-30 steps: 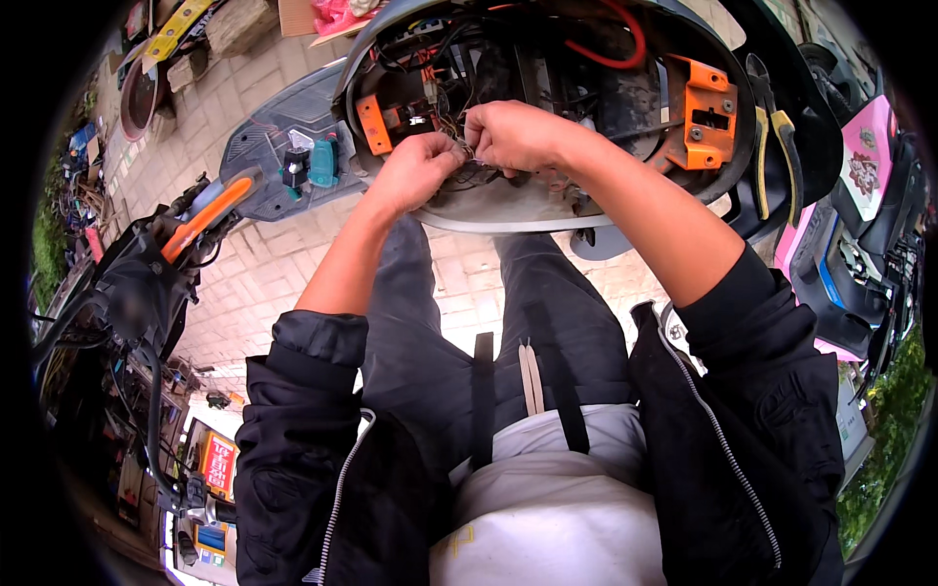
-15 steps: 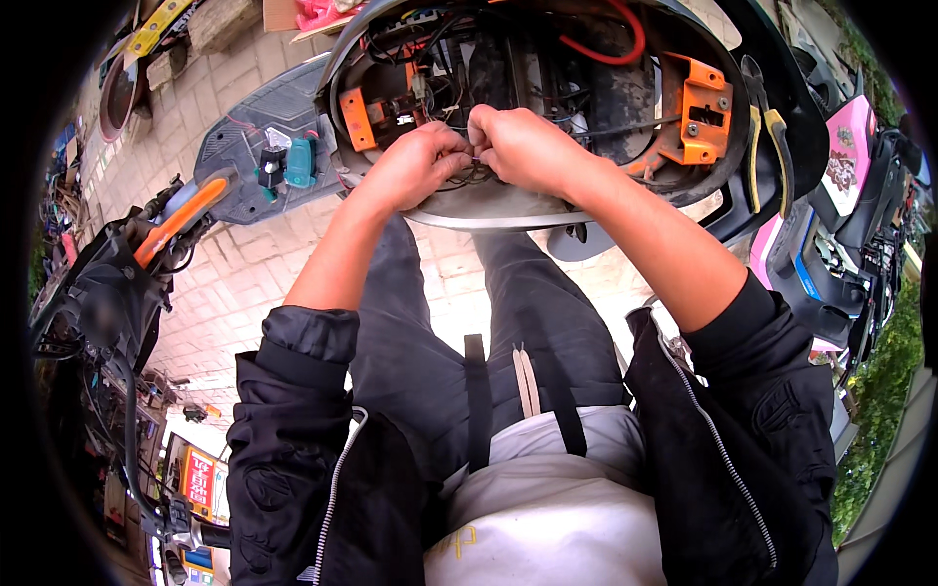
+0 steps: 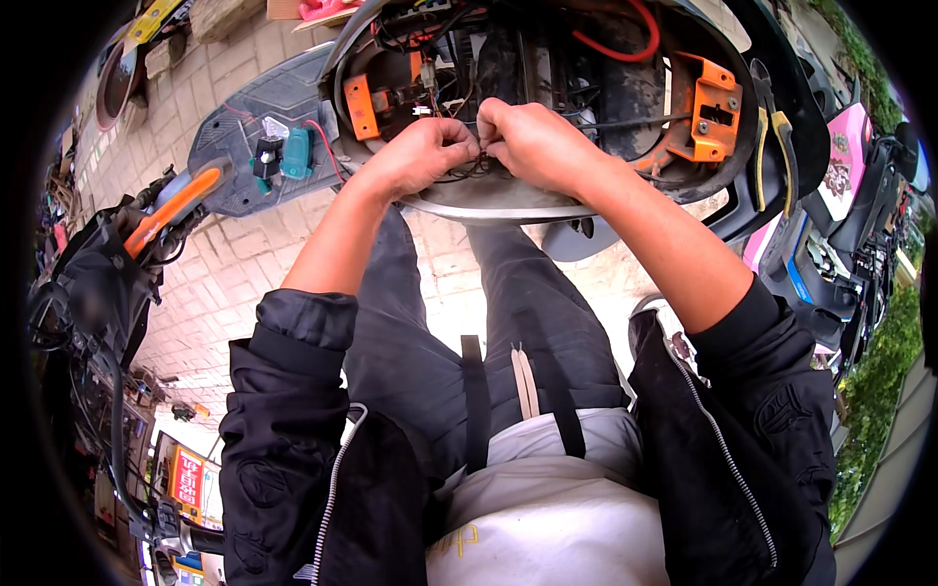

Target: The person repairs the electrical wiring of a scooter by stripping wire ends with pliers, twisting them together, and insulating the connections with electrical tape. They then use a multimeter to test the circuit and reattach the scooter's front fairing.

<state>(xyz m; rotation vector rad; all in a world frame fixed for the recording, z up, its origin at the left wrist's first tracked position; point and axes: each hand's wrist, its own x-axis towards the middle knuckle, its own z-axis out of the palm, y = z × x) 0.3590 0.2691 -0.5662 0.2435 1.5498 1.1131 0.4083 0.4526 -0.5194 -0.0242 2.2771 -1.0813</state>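
Forearms (image 3: 664, 244) angled inward, left hand (image 3: 428, 152) and right hand (image 3: 532, 144) pinch wires (image 3: 480, 167).

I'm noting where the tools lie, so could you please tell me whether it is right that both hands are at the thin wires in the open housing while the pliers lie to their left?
The left hand and right hand are indeed at the thin wires in the open housing, but the pliers lie to their right, not their left, as the head view shows.
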